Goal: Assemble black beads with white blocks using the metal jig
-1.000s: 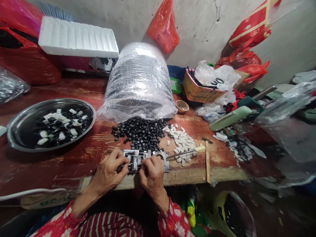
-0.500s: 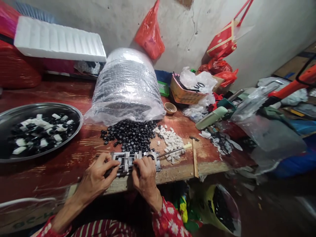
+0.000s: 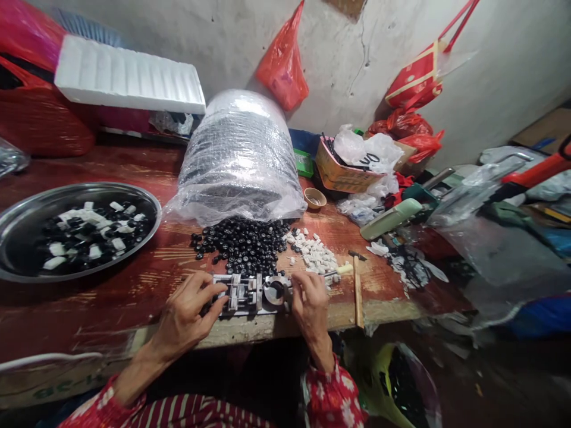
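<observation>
A metal jig (image 3: 245, 291) with bars and a sliding frame lies along the table's front edge. My left hand (image 3: 190, 306) is at its left end, thumb and fingers curled around something dark that is mostly hidden. A round ring-shaped seat (image 3: 270, 295) with a dark centre shows at the jig's right part. Just right of it, my right hand (image 3: 312, 303) has its fingers bent together over the near end of a metal rod with a pale yellow handle (image 3: 344, 269); what they pinch is hidden. Behind the jig lie small black round parts (image 3: 245, 244) and small white plastic parts (image 3: 316, 252).
A steel tray (image 3: 154, 229) of mixed black and white pieces stands at the left. A hammer (image 3: 358, 291) lies right of the white parts. Farther back are a large plastic-wrapped bundle (image 3: 241, 160), a small bowl (image 3: 314, 198) and a box (image 3: 345, 169). A bin (image 3: 379, 386) stands below the table.
My right hand has moved right, from the middle of the jig to its right end, uncovering the ring seat. My left hand stays at the left end. The whole view has shifted slightly.
</observation>
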Tool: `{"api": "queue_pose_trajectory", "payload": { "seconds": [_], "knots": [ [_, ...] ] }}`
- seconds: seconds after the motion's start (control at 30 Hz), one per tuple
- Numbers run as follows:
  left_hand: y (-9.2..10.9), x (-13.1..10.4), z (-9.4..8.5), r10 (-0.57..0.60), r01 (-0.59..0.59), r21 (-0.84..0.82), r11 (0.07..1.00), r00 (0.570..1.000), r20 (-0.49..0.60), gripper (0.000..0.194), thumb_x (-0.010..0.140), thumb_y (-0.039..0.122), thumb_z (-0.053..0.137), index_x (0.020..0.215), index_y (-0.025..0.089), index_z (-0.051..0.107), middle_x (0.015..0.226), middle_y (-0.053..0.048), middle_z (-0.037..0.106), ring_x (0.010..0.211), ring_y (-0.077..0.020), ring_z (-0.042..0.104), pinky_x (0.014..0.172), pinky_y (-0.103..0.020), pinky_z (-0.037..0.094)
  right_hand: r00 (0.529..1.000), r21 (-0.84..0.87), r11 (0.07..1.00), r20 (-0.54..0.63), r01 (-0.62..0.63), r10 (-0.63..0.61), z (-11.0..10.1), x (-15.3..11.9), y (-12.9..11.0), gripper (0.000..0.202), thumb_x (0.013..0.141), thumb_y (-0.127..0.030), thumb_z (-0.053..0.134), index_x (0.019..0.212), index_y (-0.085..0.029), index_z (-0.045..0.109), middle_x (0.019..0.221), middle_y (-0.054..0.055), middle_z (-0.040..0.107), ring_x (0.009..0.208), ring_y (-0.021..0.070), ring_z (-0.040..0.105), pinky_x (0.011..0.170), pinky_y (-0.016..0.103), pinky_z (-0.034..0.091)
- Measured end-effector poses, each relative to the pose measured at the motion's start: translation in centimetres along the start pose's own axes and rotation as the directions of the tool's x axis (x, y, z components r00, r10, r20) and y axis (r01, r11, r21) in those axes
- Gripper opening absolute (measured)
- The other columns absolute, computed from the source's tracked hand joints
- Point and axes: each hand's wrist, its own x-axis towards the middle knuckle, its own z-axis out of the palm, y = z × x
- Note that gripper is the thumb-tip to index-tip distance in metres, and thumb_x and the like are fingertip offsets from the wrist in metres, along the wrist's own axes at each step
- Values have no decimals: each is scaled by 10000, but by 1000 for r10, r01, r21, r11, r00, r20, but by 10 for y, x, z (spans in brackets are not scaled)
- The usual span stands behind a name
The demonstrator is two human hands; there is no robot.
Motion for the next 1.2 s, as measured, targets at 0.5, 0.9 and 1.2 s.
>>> {"api": "queue_pose_trajectory", "payload": {
  "seconds": [0.5,0.9,1.2],
  "knots": [
    [-57,60,-11,-490,459,174,871,837,243,288,898,421,538,938,264,776,930,-24,803,864,-233,715,761,-315,459,903,-90,982,387,-167,189,55,74,34,86,913,-176,721,905,-248,767,876,28,768,834,203,680,745,268,433],
    [-75,59,1,-414,403,95,910,885,213,260,886,410,659,1046,266,805,1030,-27,807,891,-213,723,798,-311,508,958,206,972,283,-116,55,42,56,15,227,975,-197,546,1048,-217,759,975,60,772,913,222,697,845,334,534],
    [-74,61,2,-330,321,76,944,912,242,210,908,346,606,980,251,778,1050,-37,753,917,-205,690,822,-316,494,912,324,946,383,18,-149,40,35,-31,245,1020,-114,541,1107,-218,746,1060,82,732,1008,236,663,896,370,540]
  ]
}}
